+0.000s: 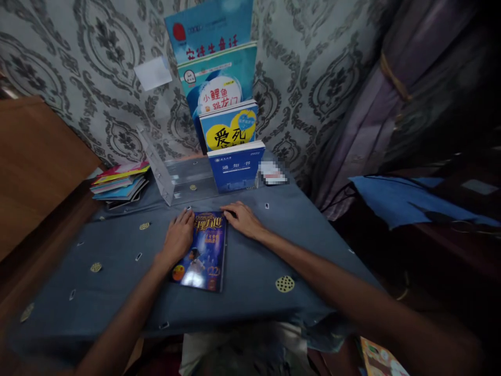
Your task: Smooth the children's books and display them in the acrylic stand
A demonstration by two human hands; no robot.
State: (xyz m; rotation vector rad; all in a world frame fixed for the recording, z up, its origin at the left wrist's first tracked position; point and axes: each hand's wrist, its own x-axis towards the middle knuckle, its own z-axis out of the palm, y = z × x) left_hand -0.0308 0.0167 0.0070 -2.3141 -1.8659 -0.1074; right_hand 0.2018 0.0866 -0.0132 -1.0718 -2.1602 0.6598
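A dark blue book [202, 253] with a colourful cover lies flat on the blue-grey tablecloth [117, 271], near its middle. My left hand [179, 236] rests on the book's left edge, fingers stretched and close together. My right hand [243, 218] lies at the book's top right corner, fingers flat and spread on it. Neither hand grips the book. Behind the book stands a clear tiered rack [178, 175] holding several blue books, the lowest one [236, 166] right beyond my fingertips.
A stack of thin colourful books [119, 183] lies at the back left. A wooden board [35, 162] stands at the left. Patterned wallpaper is behind the rack; a curtain [371, 104] and a blue cloth [407, 201] are at the right.
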